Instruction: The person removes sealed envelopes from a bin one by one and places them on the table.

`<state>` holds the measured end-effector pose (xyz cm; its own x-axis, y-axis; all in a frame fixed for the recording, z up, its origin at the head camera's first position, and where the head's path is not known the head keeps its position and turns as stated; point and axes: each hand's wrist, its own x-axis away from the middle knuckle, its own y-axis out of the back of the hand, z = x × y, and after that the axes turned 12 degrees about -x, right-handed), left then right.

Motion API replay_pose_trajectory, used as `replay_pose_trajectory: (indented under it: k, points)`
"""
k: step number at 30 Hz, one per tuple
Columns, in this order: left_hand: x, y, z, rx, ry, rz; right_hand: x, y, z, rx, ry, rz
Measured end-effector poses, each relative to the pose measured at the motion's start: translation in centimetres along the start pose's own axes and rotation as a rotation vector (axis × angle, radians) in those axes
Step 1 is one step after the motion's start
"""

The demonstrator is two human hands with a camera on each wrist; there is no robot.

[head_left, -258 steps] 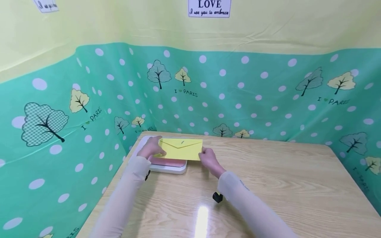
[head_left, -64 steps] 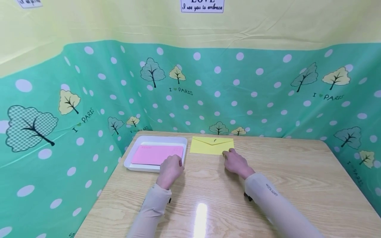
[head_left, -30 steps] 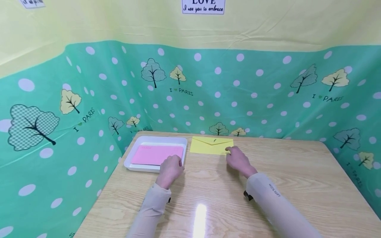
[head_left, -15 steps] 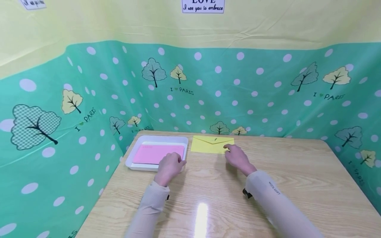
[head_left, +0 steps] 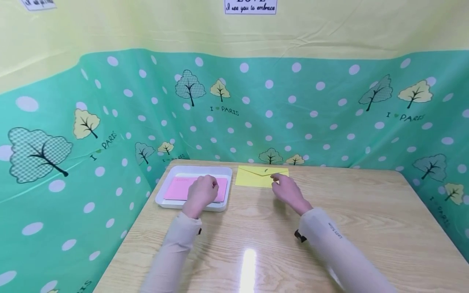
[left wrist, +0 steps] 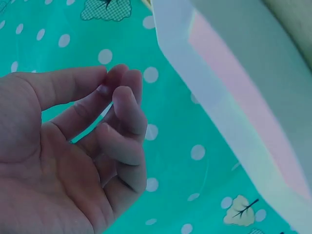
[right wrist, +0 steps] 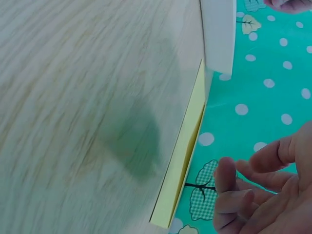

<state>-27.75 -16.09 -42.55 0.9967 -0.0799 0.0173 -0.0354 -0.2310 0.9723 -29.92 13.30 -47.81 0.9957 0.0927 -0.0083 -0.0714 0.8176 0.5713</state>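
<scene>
A pink envelope (head_left: 178,188) lies in a white tray (head_left: 220,206) at the back left of the table. My left hand (head_left: 202,191) is over the tray's front right part, fingers loosely bent. In the left wrist view nothing lies between that hand's thumb and fingers (left wrist: 127,105). A yellow envelope (head_left: 253,178) rests flat on the wood just right of the tray, its flap side up. Above its right part hovers my right hand (head_left: 289,192), thumb and fingers apart and holding nothing, as the right wrist view shows.
The wooden table (head_left: 348,215) extends to the right and toward me. A green dotted curtain (head_left: 315,106) hangs along the table's back and sides. A bright light reflection shows on the front of the tabletop.
The yellow envelope, earlier held by both hands above the tray, now lies on the table. Recently my left hand has moved left and up over the pink envelope; my right hand has lifted off the yellow one.
</scene>
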Motion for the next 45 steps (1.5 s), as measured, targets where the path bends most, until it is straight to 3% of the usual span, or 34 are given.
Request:
replay_pose_trajectory:
  k: [12,21,28,38,45]
  points:
    - [-0.9,2.8,1.2,-0.014,0.011,-0.023,-0.4,-1.1,1.9,-0.071,0.022,-0.026]
    - [-2.1,4.5,3.2,-0.051,0.026,-0.019,-0.9,-2.2,3.2,-0.128,0.053,-0.006]
    - [-2.4,5.0,4.3,0.000,0.047,-0.021,-1.0,-3.4,4.1,-0.160,0.056,0.007]
    - [-3.0,5.8,5.6,-0.017,0.048,-0.005,-1.4,-5.3,6.0,-0.212,0.090,0.027]
    - [-3.4,5.1,6.6,0.009,0.071,0.007,-1.7,-6.3,6.7,-0.266,0.064,0.066]
